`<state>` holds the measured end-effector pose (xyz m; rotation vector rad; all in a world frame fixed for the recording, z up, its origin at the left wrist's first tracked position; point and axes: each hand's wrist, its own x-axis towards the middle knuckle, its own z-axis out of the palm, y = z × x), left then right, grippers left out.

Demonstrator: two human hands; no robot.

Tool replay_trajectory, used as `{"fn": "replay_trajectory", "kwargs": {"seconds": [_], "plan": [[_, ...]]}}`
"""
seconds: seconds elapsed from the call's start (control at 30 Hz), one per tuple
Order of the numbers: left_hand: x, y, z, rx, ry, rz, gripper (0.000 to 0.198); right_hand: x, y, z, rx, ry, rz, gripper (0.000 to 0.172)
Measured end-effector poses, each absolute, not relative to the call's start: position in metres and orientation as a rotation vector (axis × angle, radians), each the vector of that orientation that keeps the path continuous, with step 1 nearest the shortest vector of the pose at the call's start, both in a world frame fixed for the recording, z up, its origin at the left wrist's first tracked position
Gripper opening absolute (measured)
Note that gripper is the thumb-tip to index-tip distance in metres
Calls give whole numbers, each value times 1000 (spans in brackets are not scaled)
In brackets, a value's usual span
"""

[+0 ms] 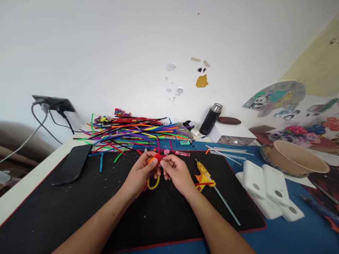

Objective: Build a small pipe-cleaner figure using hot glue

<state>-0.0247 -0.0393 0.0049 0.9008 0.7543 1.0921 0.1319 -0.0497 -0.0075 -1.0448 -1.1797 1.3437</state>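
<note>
My left hand [143,169] and my right hand [178,172] meet above the black mat [127,218]. Both pinch a small, fuzzy red pipe cleaner coil [158,156] between thumbs and fingers. A short orange strand [151,160] shows at my left fingertips; whether it joins the coil is unclear. Just beyond my right fingers is a pink pipe cleaner spiral [166,152]. Under my hands, a yellow loop [154,185] partly shows, perhaps a scissors handle. To the right of my right hand lies a yellow glue gun [203,173] with a long glue stick in it.
Many coloured pipe cleaners [132,132] are heaped along the wall. A black phone [72,164] lies at left. White box-shaped devices [254,178] are stacked at right, near a beige bowl [299,155]. Loose glue sticks [227,151] and a black flask [211,119] are at the back.
</note>
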Motion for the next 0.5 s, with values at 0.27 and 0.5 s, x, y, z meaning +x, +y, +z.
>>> {"fn": "replay_trajectory", "kwargs": {"seconds": [0.27,0.5], "plan": [[-25,-40,6,829,739,991,41,133,-52,-2,-1075,-1209,1297,38],[-23,-39,1,946,836,1064,46,132,-53,-2,-1129,-1240,1209,36]]}}
